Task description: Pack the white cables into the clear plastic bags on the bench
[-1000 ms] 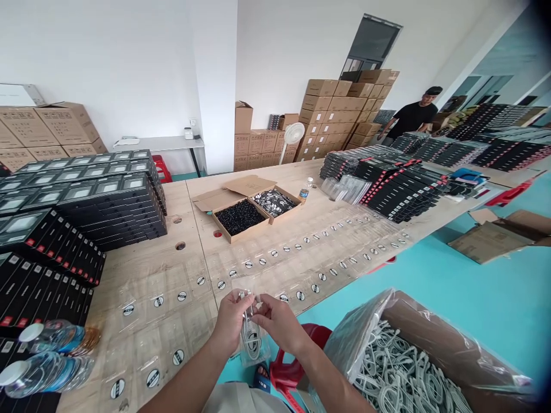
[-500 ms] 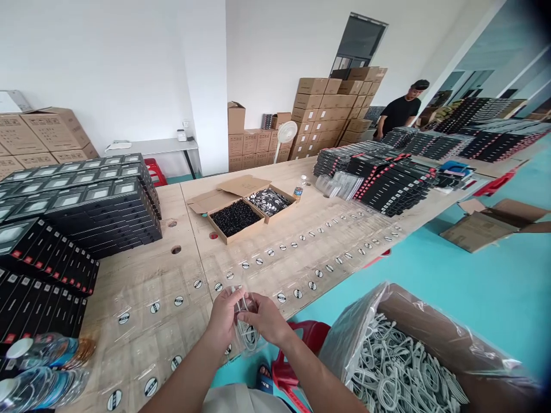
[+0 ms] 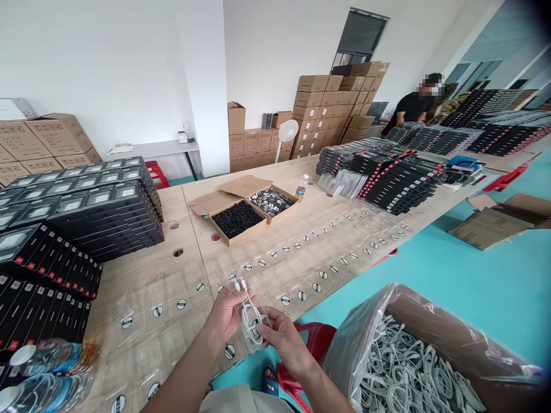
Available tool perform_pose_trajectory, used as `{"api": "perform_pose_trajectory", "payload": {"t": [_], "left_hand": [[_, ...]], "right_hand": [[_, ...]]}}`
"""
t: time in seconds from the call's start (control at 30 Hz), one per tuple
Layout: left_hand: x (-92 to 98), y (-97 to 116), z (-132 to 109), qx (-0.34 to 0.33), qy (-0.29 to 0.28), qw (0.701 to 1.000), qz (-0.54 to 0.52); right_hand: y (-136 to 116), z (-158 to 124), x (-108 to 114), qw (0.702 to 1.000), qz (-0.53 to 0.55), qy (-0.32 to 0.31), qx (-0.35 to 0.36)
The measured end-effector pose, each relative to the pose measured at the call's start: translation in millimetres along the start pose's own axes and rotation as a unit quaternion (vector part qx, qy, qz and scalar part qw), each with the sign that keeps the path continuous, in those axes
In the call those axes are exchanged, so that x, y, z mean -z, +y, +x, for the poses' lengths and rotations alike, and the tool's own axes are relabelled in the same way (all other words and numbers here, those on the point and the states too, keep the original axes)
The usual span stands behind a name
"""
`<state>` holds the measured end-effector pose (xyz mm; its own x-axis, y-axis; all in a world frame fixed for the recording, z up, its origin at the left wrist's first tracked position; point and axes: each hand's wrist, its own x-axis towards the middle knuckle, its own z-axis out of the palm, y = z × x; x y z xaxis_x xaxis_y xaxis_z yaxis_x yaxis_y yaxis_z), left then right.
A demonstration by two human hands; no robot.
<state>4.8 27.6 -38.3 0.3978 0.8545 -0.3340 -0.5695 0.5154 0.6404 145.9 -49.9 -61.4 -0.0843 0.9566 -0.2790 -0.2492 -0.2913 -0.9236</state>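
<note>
A coiled white cable (image 3: 249, 322) is held up over the table's near edge, its two plugs pointing up and away from me. My left hand (image 3: 224, 314) pinches it just below the plugs, fingers closed. Lower on the coil, my right hand (image 3: 282, 337) grips the loops between thumb and fingers. Clear plastic trays (image 3: 253, 292) with round black-and-white stickers lie in rows just beyond and beside my hands. To my right, a plastic-lined carton (image 3: 374, 321) holds a heap of similar white cables (image 3: 413, 373).
Stacked black boxes (image 3: 107, 201) and drink bottles (image 3: 55, 355) stand on the left. Open boxes of small black parts (image 3: 238, 219) and silvery packets (image 3: 269, 202) sit mid-table. More black boxes (image 3: 396, 178) lie right, near a person (image 3: 411, 108). A red stool (image 3: 316, 338) stands below.
My right hand has shifted down and right along the coil, and its loops and plugs now show more plainly. The person at the back has moved right.
</note>
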Motion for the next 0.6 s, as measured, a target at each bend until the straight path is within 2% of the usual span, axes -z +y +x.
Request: {"api": "perform_pose_trajectory", "payload": {"t": [0.13,0.2,0.33,0.4,0.5,0.6], "left_hand": [[7.3,-7.3,7.3,0.008,0.013,1.0,0.002],[19.8,-10.9,10.9,0.013,0.056,0.998,0.015],[64.8,-18.8,11.7,0.027,0.186,0.981,0.049],[88.0,-25.0,6.9,0.045,0.222,0.97,0.091],[106.7,-38.2,-3.9,0.084,0.231,0.959,0.142],[103.3,-54.0,-11.3,0.122,0.206,0.957,0.166]], "right_hand": [[11.3,1.4,7.7,0.999,0.002,0.038,-0.015],[25.2,4.3,17.9,0.997,-0.016,0.078,-0.017],[61.9,15.1,47.4,0.975,-0.111,0.19,-0.019],[79.8,22.4,60.3,0.96,-0.17,0.22,-0.026],[99.8,34.3,71.1,0.943,-0.24,0.228,-0.035],[109.0,43.0,74.5,0.933,-0.27,0.234,-0.038]]}}
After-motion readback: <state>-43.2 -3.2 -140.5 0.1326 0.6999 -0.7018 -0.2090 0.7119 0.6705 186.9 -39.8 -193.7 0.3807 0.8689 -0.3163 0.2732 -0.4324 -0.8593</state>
